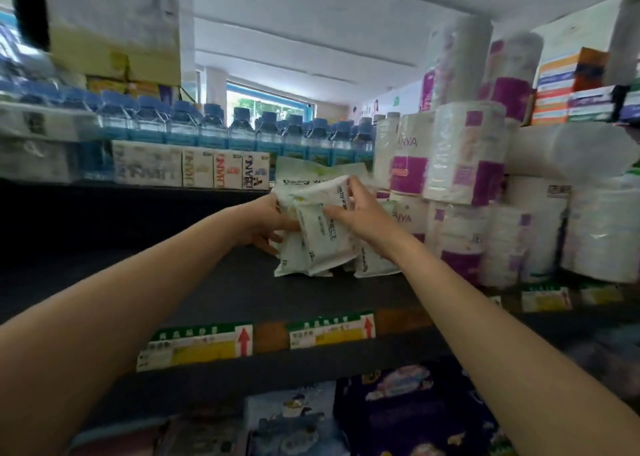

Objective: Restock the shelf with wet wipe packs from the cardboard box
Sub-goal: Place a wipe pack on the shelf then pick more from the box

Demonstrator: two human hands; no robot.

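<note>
**Soft packs going onto the dark shelf**

Both hands meet on the flat, crinkly white wet wipe packs (322,227) standing on the matte dark shelf (225,292). The left hand (266,225) curls round their left edge; the right hand (360,213) pinches the front pack's top. Just right of the packs stand plastic-wrapped paper rolls (460,164).

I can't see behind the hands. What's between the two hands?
In the head view, white plastic wet wipe packs stand between the left hand and right hand.
</note>
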